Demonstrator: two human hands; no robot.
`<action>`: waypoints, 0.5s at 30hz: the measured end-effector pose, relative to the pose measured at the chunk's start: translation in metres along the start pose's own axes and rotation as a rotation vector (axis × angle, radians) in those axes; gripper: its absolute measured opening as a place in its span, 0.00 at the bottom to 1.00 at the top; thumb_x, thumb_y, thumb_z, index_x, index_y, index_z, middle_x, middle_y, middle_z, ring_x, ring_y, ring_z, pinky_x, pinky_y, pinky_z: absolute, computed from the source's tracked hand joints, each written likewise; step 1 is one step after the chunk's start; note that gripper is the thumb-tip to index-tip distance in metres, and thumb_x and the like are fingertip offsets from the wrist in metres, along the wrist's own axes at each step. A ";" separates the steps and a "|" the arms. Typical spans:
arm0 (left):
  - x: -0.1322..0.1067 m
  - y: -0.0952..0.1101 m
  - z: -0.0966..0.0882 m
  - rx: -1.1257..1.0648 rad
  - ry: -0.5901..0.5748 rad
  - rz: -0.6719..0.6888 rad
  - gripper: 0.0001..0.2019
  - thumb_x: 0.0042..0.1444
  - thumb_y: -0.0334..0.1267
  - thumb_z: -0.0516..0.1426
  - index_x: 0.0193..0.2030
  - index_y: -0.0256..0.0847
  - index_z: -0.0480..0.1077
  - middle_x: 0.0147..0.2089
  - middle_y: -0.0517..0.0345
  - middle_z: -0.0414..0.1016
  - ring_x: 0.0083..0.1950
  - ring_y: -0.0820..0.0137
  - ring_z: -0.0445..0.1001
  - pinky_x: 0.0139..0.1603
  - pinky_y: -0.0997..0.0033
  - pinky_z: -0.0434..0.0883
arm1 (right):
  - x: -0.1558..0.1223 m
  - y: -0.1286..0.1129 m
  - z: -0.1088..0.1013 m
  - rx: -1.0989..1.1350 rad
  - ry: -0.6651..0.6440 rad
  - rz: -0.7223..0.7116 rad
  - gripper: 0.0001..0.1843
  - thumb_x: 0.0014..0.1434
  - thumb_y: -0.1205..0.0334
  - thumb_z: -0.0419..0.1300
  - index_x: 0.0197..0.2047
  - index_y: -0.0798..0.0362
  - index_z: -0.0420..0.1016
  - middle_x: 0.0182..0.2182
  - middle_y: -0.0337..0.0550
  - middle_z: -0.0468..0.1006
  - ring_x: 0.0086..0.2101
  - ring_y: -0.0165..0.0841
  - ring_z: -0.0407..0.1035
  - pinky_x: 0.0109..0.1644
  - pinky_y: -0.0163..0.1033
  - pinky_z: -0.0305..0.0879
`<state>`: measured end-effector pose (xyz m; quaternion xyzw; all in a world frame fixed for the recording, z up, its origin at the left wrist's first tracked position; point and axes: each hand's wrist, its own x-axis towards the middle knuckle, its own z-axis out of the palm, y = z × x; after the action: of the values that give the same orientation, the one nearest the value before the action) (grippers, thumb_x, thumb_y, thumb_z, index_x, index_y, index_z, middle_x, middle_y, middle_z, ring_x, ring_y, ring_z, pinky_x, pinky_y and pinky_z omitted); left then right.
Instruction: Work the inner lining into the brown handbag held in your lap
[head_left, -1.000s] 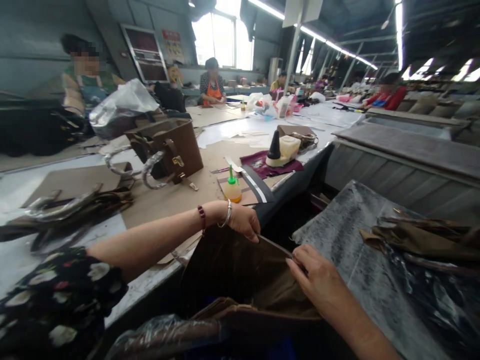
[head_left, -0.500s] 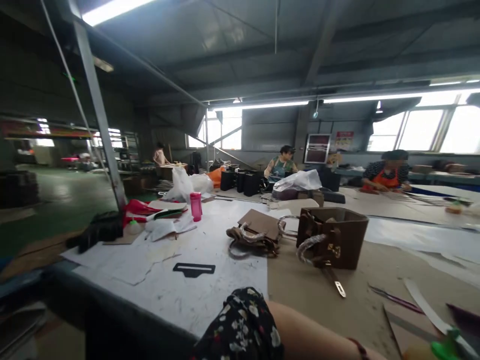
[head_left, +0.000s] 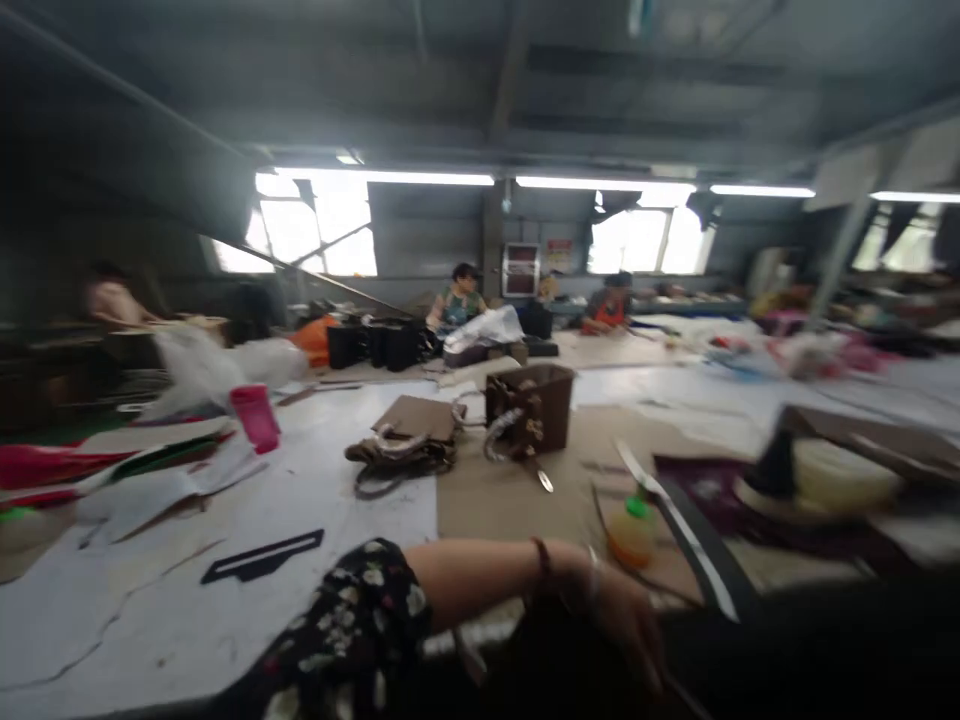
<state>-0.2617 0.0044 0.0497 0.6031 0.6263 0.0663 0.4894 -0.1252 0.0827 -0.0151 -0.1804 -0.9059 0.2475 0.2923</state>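
Observation:
My left arm, in a black floral sleeve, reaches to the right across the table's front edge. My left hand (head_left: 626, 610) hangs at that edge with its fingers pointing down; motion smears them, and whether they hold anything is unclear. Nearest to it stands a small bottle of orange-yellow liquid (head_left: 630, 540) with a green cap. Farther off, a brown handbag (head_left: 551, 410) stands upright with wrapped handles and a metal-tipped strap. Beside it a second brown bag (head_left: 412, 425) lies flat. My right hand is out of view.
A black slotted piece (head_left: 262, 557) lies on the white table covering (head_left: 352, 505). A pink bottle (head_left: 256, 418) stands at the left. A white strip (head_left: 682, 530), dark purple material (head_left: 694, 480) and a pale tub (head_left: 840, 478) lie to the right. Co-workers sit at the back.
The view has swung to the right, so the bags appear farther left. My left hand has come into view, and more of the table's right side shows.

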 end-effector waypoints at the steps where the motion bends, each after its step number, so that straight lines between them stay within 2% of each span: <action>1: 0.001 -0.004 0.005 -0.045 -0.004 -0.087 0.02 0.46 0.28 0.59 0.24 0.32 0.71 0.20 0.64 0.69 0.26 0.72 0.69 0.31 0.74 0.68 | -0.028 0.003 -0.012 -0.034 -0.052 0.061 0.07 0.57 0.54 0.52 0.31 0.43 0.68 0.32 0.40 0.71 0.33 0.33 0.67 0.32 0.36 0.65; 2: 0.002 -0.009 0.007 -0.048 0.009 -0.099 0.02 0.47 0.29 0.58 0.27 0.33 0.72 0.21 0.65 0.69 0.27 0.73 0.69 0.32 0.74 0.68 | -0.050 0.002 -0.023 -0.059 -0.105 0.110 0.08 0.57 0.56 0.52 0.27 0.45 0.66 0.28 0.39 0.70 0.31 0.33 0.67 0.32 0.37 0.64; 4: 0.007 -0.022 0.003 -0.029 -0.019 -0.029 0.03 0.47 0.32 0.58 0.28 0.34 0.72 0.22 0.64 0.71 0.27 0.73 0.68 0.31 0.75 0.66 | -0.072 -0.006 -0.037 -0.102 -0.190 0.169 0.09 0.57 0.60 0.51 0.25 0.49 0.63 0.26 0.38 0.67 0.29 0.33 0.65 0.33 0.38 0.61; 6: 0.013 -0.032 -0.004 -0.064 -0.091 -0.013 0.07 0.46 0.37 0.58 0.29 0.34 0.72 0.23 0.62 0.71 0.25 0.73 0.68 0.27 0.76 0.65 | -0.073 -0.011 -0.040 -0.140 -0.218 0.199 0.08 0.57 0.64 0.51 0.26 0.51 0.61 0.27 0.39 0.66 0.30 0.32 0.64 0.35 0.38 0.59; 9: 0.013 -0.034 -0.006 -0.144 -0.166 -0.011 0.10 0.44 0.40 0.58 0.29 0.34 0.71 0.22 0.62 0.71 0.24 0.74 0.67 0.25 0.77 0.64 | -0.064 -0.015 -0.037 -0.156 -0.209 0.220 0.08 0.56 0.65 0.52 0.26 0.52 0.60 0.27 0.38 0.65 0.30 0.30 0.63 0.35 0.36 0.58; 15: 0.010 -0.027 -0.003 -0.122 -0.150 0.012 0.09 0.44 0.39 0.58 0.27 0.34 0.71 0.20 0.64 0.68 0.23 0.76 0.65 0.24 0.79 0.63 | -0.064 -0.013 -0.035 -0.219 -0.203 0.195 0.09 0.55 0.65 0.53 0.25 0.52 0.59 0.27 0.38 0.65 0.29 0.31 0.62 0.34 0.35 0.57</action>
<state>-0.2807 0.0075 0.0276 0.5793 0.5790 0.0617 0.5704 -0.0570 0.0540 -0.0112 -0.2723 -0.9305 0.1916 0.1525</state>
